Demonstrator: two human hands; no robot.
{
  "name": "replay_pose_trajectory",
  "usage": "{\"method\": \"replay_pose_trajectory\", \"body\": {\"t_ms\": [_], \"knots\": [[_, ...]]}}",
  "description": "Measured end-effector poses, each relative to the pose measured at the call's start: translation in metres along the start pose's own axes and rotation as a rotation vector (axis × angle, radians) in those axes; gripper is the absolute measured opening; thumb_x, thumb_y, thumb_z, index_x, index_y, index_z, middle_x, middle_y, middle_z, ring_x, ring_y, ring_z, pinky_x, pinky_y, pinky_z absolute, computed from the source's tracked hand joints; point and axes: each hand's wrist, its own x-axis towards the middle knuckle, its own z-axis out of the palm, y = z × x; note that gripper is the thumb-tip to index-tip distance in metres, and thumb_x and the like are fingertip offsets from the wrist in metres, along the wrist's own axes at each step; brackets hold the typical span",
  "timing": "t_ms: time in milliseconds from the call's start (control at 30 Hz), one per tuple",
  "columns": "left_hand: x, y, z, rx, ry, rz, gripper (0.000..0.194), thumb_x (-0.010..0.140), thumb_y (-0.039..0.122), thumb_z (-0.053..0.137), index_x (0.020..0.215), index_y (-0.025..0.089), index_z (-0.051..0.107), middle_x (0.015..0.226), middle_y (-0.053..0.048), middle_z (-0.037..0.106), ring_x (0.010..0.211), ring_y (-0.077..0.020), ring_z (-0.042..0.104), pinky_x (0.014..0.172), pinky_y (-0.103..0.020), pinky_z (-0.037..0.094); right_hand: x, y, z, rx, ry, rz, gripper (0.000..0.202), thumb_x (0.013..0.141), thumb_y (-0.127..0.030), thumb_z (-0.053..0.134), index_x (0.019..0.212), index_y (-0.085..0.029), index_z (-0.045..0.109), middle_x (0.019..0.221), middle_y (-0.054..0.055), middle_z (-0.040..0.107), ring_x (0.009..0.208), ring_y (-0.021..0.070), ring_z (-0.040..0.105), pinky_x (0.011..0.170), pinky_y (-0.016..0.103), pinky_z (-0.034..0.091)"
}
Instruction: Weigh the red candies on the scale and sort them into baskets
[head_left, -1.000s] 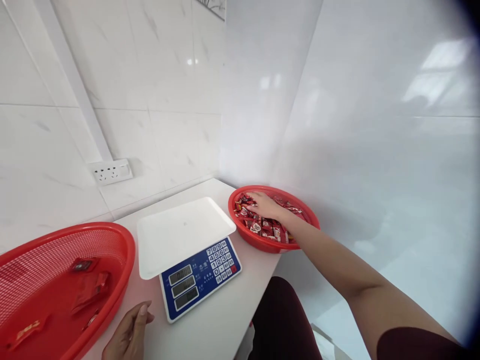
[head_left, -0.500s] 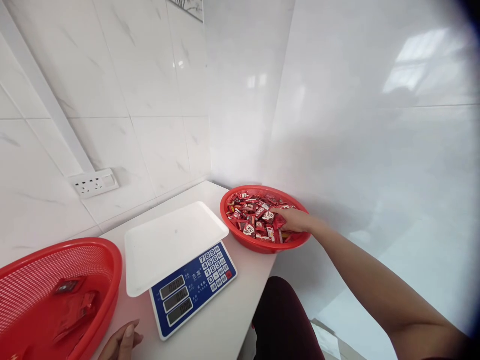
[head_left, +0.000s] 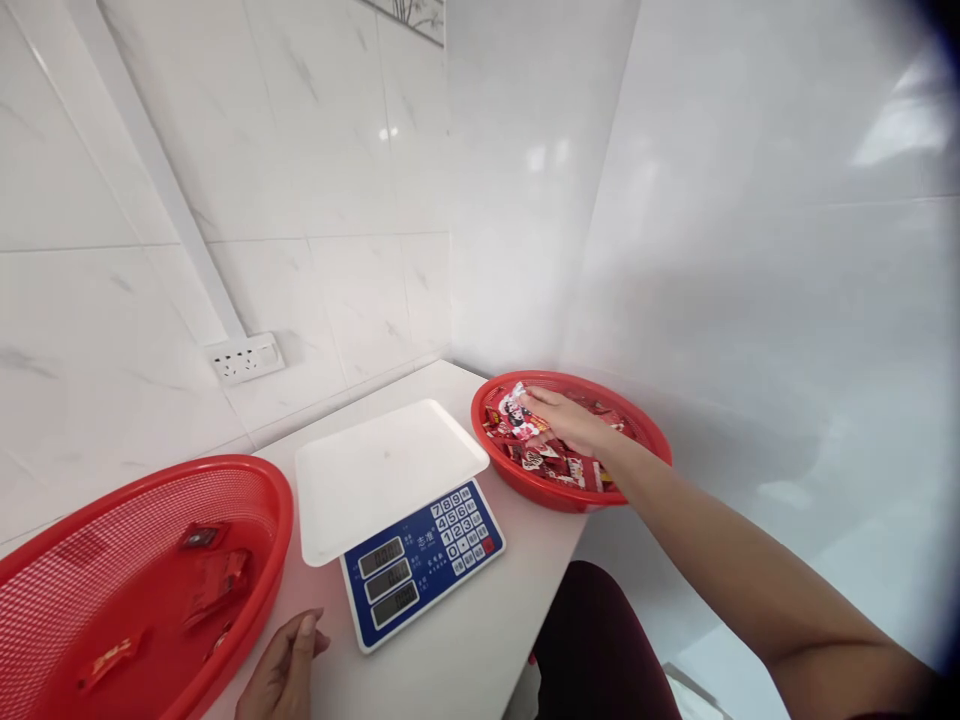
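My right hand (head_left: 566, 420) is closed on a red and white packet (head_left: 519, 412) over the right red basket (head_left: 551, 494), which is full of small red packets. My left hand (head_left: 285, 665) rests near the table's front edge, between the left basket and the scale, its thumb against curled fingers; whether anything is between them cannot be made out. A scale with a bare white tray (head_left: 390, 475) and a blue keypad panel (head_left: 424, 560) stands between the baskets. In the left red basket (head_left: 279, 500) lie several red packets (head_left: 217, 585).
The white table (head_left: 465, 640) meets tiled walls at the back and right. A wall socket (head_left: 244, 358) is above its back edge. My dark-clothed leg (head_left: 600, 640) is below the table's right edge.
My right hand has lifted from the pile and moved slightly left over the basket, now with a red and white packet. The view has shifted left, and the left hand's pose is nearly unchanged.
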Motion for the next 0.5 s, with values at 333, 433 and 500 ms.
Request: {"method": "replay_pose_trajectory", "body": {"t_ms": [333,433,500], "knots": [[-0.005,0.003,-0.002,-0.044,0.034,0.028,0.062,0.059,0.071,0.047,0.088,0.019,0.061,0.073,-0.003,0.064,0.083,-0.0266,0.063,0.08,-0.036,0.046,0.036,-0.028,0.103,0.021,-0.273,-0.14,0.042,0.092,-0.044,0.031,0.127,-0.021,0.037,0.119,0.012,0.055,0.093,0.0166,0.061,0.068,0.033,0.057],[-0.001,0.002,-0.004,-0.031,0.033,0.003,0.061,0.059,0.07,0.046,0.09,0.019,0.06,0.078,-0.004,0.065,0.085,-0.027,0.063,0.082,-0.037,0.046,0.044,-0.021,0.097,-0.168,-0.189,-0.21,0.049,0.086,-0.035,0.046,0.132,-0.022,0.033,0.133,0.013,0.043,0.109,0.0203,0.052,0.084,0.039,0.05],[-0.001,0.003,-0.003,-0.027,0.017,-0.005,0.06,0.058,0.069,0.047,0.089,0.019,0.06,0.077,-0.004,0.065,0.085,-0.0272,0.063,0.08,-0.036,0.046,0.048,-0.009,0.08,-0.309,-0.132,-0.256,0.049,0.083,-0.026,0.052,0.13,-0.022,0.039,0.138,0.01,0.037,0.121,0.0218,0.041,0.101,0.041,0.035]]}}
